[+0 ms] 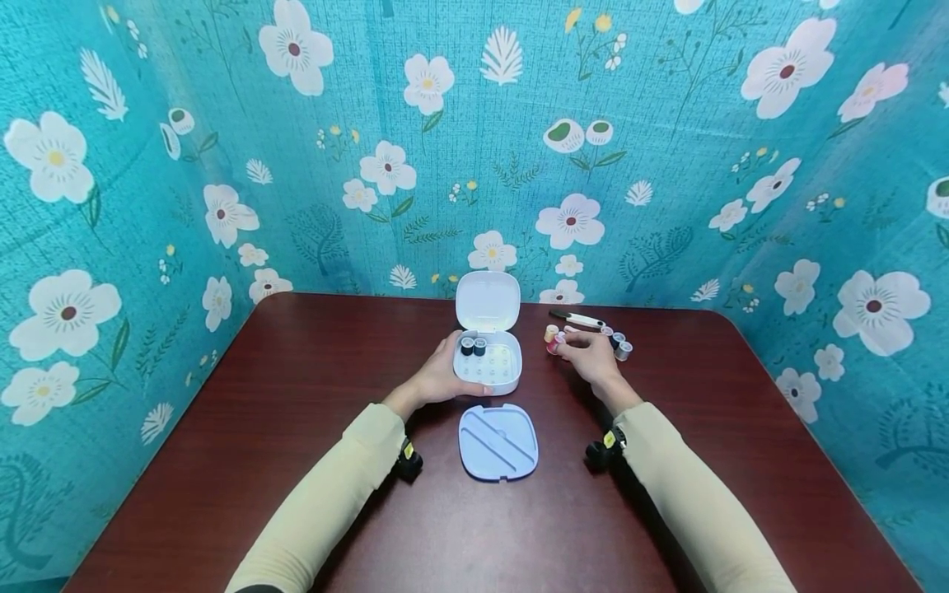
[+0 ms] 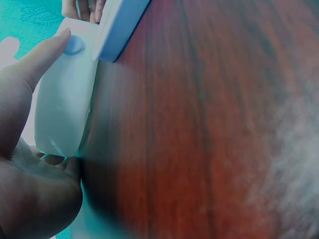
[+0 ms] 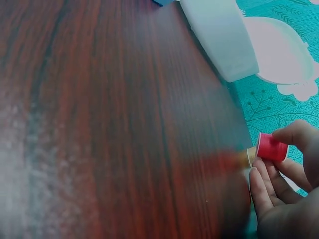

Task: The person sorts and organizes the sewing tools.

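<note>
A white box (image 1: 489, 366) with its lid up stands at the middle of the dark red table (image 1: 296, 428); two dark little pots (image 1: 473, 346) sit in its tray. My left hand (image 1: 439, 377) grips the box's left side, thumb along its front wall (image 2: 65, 99). My right hand (image 1: 589, 352) pinches a small red pot (image 3: 271, 147) right of the box, just above the table. A tan pot (image 1: 551, 333) stands beside it.
A pale blue insert (image 1: 498, 441) lies flat in front of the box. Several small grey pots (image 1: 619, 344) and white tweezers (image 1: 578, 319) lie beyond my right hand. Floral teal cloth (image 1: 474, 148) walls the table on three sides.
</note>
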